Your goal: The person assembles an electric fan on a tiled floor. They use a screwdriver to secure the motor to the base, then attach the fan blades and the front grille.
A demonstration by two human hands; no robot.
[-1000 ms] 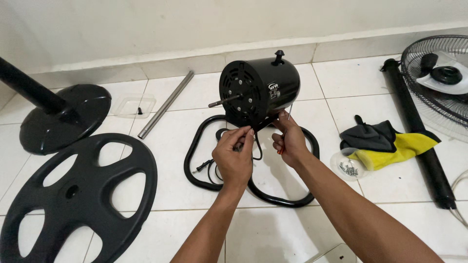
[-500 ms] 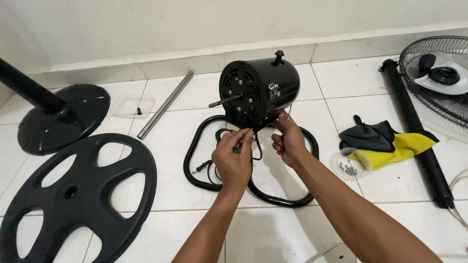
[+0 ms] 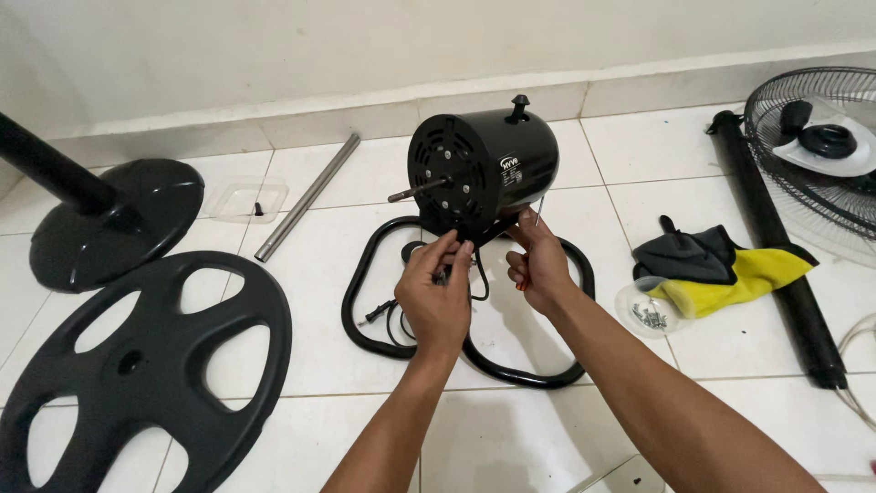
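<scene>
A black fan motor housing (image 3: 488, 169) with a metal shaft (image 3: 408, 192) stands on a looped black tube frame (image 3: 474, 351) on the tiled floor. My left hand (image 3: 436, 297) pinches a small black part and the black power cord (image 3: 392, 315) just below the housing's front. My right hand (image 3: 540, 265) grips a screwdriver with a red handle and thin metal shank (image 3: 541, 212), held upright against the housing's lower right side.
A round black spoked base cover (image 3: 137, 365) and a black stand base with pole (image 3: 109, 224) lie left. A metal tube (image 3: 306, 196) and clear tray (image 3: 248, 196) lie behind. Right: yellow-grey cloth (image 3: 721, 269), clear cup of screws (image 3: 650, 312), black pole (image 3: 776, 246), fan grille (image 3: 817, 146).
My left fingers shift slightly upward toward the underside of the housing. The view drifts a little; my right hand stays put.
</scene>
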